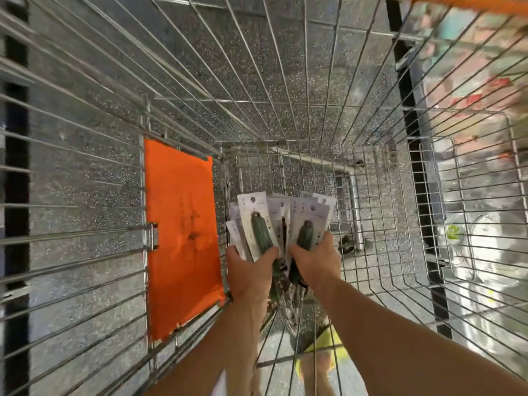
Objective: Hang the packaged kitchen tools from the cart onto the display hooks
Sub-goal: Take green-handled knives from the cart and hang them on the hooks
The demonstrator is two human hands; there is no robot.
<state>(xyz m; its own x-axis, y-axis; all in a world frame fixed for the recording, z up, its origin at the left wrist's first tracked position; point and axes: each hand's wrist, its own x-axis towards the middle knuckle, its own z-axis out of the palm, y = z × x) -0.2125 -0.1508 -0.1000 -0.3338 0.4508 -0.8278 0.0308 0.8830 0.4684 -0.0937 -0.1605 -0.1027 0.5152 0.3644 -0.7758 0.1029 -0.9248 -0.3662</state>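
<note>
1. Speckled grey floor [285, 81] shows through the wire cart [328, 124], whose sides wall in the centre of the frame.
2. An orange flap [180, 232] lies at left; the cart bottom beyond the hands is bare.
3. Packaged kitchen tools [280, 221] fan out at lower centre.
4. Left hand [250, 274] and right hand [317, 262] both close around the bundle's lower ends.
5. Card printing is too blurred to read.
</note>
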